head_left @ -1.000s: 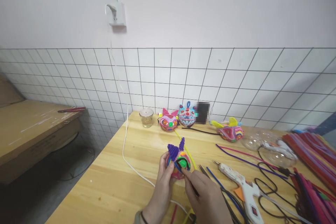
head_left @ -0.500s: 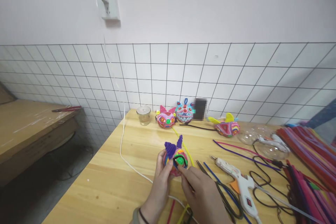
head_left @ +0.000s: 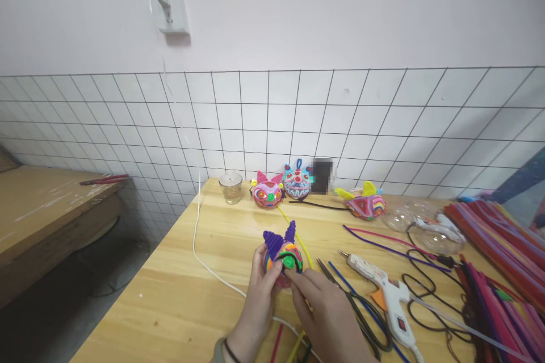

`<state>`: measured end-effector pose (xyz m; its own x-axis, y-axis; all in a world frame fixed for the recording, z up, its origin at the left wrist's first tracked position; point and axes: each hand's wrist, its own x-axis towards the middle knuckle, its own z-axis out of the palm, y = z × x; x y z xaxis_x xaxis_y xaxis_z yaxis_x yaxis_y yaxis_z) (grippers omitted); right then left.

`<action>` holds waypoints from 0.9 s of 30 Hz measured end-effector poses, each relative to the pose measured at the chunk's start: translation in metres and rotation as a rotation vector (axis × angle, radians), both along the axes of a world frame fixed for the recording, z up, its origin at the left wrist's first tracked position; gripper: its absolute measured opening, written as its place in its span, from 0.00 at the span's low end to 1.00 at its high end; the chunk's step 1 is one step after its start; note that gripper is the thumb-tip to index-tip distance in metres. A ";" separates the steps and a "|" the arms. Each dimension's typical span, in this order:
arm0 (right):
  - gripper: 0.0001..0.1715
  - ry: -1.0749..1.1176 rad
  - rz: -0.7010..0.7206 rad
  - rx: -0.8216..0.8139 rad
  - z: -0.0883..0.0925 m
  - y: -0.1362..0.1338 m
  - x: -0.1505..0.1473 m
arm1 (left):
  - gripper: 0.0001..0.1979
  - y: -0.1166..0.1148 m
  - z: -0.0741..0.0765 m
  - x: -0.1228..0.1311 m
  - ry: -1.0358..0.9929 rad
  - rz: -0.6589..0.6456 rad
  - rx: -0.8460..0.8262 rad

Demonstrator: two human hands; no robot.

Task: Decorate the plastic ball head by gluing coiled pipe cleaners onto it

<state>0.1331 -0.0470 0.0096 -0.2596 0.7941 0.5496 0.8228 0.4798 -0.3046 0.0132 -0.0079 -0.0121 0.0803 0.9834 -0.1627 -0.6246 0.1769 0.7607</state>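
Observation:
My left hand (head_left: pixel 258 289) wraps round a small colourful pipe-cleaner ball with purple ears (head_left: pixel 281 252), held just above the wooden table (head_left: pixel 187 289). My right hand (head_left: pixel 327 317) pinches at the ball's front, fingertips on the green spiral and a black strand. Three finished ornaments stand at the table's back: a pink one (head_left: pixel 267 192), a blue one (head_left: pixel 297 180) and a pink one with yellow wings (head_left: pixel 365 204).
A white glue gun (head_left: pixel 385 292) and scissors (head_left: pixel 353 309) lie right of my hands. Bundled pipe cleaners (head_left: pixel 498 249) fill the right side. A glass jar (head_left: pixel 230 187), a white cable (head_left: pixel 200 249), clear plastic half-shells (head_left: pixel 426 227) and a side bench (head_left: pixel 42 210) are around.
The view shifted slightly right. My hands turned the ball a little; my right fingertips moved up onto its green spiral.

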 end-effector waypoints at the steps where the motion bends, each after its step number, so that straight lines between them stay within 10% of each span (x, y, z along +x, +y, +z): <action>1: 0.17 -0.011 0.007 -0.001 0.000 0.000 0.000 | 0.24 0.000 0.001 0.000 -0.010 0.004 -0.006; 27: 0.22 -0.221 0.163 0.024 -0.012 0.014 0.023 | 0.18 0.004 -0.001 -0.007 0.036 -0.128 -0.007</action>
